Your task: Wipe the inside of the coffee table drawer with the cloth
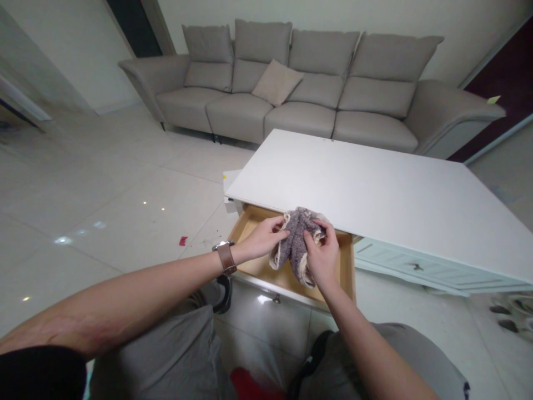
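Observation:
A bunched grey-purple cloth (296, 240) with a cream edge hangs between my two hands, over the open drawer (260, 272) of a white coffee table. My left hand (266, 238), with a brown-strapped watch on its wrist, pinches the cloth's left edge between thumb and fingers. On the other side, my right hand (323, 253) grips the right part, its thumb on the front and fingers curled behind. The cloth's lower folds droop above the wooden drawer bottom.
The white tabletop (366, 183) stretches away to the right, with a closed drawer (416, 266) below it. Behind stands a long grey sofa (300, 116) with a beige cushion (277, 83). A small red scrap (183, 240) lies on the tiled floor at left.

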The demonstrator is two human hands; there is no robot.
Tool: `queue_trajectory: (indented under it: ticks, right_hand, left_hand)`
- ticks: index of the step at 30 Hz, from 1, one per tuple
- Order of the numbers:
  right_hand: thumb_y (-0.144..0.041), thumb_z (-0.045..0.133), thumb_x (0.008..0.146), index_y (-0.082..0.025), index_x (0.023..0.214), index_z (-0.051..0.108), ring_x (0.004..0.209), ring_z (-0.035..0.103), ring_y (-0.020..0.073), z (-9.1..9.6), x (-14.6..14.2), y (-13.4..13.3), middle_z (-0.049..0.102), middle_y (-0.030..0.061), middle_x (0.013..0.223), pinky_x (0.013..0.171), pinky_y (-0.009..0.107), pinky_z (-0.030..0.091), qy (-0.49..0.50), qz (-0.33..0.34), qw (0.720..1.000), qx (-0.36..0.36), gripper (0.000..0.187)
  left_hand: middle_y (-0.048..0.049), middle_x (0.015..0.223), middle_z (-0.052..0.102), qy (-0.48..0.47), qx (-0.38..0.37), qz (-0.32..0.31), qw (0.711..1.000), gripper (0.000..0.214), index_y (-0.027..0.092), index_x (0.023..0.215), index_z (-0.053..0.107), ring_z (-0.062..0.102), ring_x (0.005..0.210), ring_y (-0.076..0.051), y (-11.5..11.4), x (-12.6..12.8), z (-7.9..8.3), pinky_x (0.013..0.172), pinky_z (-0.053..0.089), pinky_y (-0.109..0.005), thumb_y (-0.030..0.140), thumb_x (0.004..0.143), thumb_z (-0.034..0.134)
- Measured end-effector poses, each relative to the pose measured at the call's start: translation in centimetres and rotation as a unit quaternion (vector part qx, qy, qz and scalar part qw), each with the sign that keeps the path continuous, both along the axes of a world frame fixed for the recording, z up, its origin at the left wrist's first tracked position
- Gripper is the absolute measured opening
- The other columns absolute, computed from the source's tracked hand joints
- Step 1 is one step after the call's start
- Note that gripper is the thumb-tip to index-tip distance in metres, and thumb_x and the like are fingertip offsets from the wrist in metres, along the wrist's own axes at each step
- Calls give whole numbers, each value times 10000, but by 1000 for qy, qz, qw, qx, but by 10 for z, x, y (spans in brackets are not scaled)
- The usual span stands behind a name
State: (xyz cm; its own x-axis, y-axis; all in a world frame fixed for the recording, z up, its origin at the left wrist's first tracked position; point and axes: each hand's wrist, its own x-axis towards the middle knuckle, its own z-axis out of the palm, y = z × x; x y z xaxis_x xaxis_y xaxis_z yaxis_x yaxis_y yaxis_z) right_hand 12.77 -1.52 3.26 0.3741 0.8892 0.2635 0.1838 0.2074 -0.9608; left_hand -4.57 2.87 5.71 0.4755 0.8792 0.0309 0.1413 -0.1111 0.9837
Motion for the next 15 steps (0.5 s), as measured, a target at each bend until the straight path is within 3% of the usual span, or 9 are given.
queue_trajectory:
  ticks: [3, 7, 11, 15]
  right_hand:
    - [-358, 700, 841, -235, 1314, 562, 1155, 611, 245, 0, -11, -7, 640, 106, 1304, 1037, 423, 464, 40, 53, 998, 14, 508]
    - [-418, 628, 909, -271, 1454, 386, 1048, 670, 231, 2, -13, -12, 687, 99, 1232, 916, 403, 532, 126, 87, 988, -19, 615]
    - [-460, 572, 924, -290, 1429, 377, 879, 690, 215, 5, -12, -13, 723, 56, 1104, 751, 350, 548, 159, 80, 982, -58, 567]
    - [-499, 564, 911, -278, 1273, 496, 871, 676, 212, 2, -11, -10, 716, 23, 1026, 746, 338, 536, 144, 62, 985, -76, 429]
  left_hand:
    - [-78, 1110, 740, -9, -12, -10, 1000, 283, 144, 1111, 696, 676, 1031, -234, -4, 4, -1, 952, 528, -362, 228, 865, 583]
    - [-82, 1161, 736, 9, -9, 1, 1000, 296, 140, 1137, 692, 673, 1073, -238, -2, 2, -1, 1008, 516, -384, 217, 872, 582]
    - [-91, 1220, 717, -8, -14, -1, 1000, 342, 145, 1198, 663, 668, 1120, -239, -2, 0, 0, 1049, 499, -394, 215, 867, 614]
    - [-117, 1286, 689, -27, -53, -6, 998, 509, 155, 1291, 587, 652, 1182, -249, -9, 2, 4, 1052, 497, -399, 258, 814, 731]
